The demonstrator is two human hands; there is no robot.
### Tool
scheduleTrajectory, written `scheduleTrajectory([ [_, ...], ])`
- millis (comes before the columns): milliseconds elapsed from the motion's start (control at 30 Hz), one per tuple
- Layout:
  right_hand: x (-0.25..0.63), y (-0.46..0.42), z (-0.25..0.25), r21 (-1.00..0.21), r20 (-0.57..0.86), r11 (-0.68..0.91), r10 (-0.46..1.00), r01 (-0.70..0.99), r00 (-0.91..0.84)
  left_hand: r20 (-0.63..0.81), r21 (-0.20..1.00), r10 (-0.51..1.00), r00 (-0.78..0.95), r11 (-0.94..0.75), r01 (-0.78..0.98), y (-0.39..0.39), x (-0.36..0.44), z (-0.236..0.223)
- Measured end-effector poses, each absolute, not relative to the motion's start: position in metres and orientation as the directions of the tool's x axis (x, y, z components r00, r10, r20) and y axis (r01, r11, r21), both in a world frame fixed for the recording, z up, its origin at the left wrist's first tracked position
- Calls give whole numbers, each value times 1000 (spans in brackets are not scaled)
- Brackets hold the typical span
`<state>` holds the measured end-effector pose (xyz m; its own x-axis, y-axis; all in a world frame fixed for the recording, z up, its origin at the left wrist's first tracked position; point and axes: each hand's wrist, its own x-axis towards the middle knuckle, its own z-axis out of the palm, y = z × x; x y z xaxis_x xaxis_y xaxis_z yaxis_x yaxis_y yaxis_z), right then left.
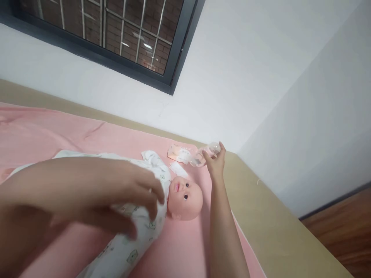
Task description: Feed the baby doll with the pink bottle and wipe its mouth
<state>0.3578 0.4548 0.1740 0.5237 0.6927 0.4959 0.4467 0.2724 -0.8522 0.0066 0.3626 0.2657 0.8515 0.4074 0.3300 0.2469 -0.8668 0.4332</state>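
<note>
A baby doll (185, 197) in a white printed sleepsuit (130, 251) lies on a pink sheet (179, 247), head toward the far right corner. My left hand (127, 193) rests on the doll's chest, fingers curled down over the cloth. My right hand (216, 160) reaches past the doll's head, and its fingers close round a clear baby bottle (207, 152) lying at the sheet's far edge.
A pink wipes packet (181, 153) lies beside the bottle, with a small white pad (178, 168) in front of it. The beige bed edge (261, 208) meets white walls. A dark-framed window (116, 34) sits above. Wooden floor (344, 231) shows at right.
</note>
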Motion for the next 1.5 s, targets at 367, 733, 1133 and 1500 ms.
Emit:
scheduleTrajectory([
  [367,234,382,234,-823,561,531,815,202,147,519,449,631,576,-775,445,416,43,245],
  [733,196,370,224,-827,560,557,828,80,28,549,443,665,506,-745,498,398,51,257],
  [1133,246,391,236,-796,605,580,745,176,282,487,391,735,472,-667,634,447,27,241],
  [1500,354,457,151,-865,345,34,765,500,544,153,380,926,345,-378,844,516,-19,221],
])
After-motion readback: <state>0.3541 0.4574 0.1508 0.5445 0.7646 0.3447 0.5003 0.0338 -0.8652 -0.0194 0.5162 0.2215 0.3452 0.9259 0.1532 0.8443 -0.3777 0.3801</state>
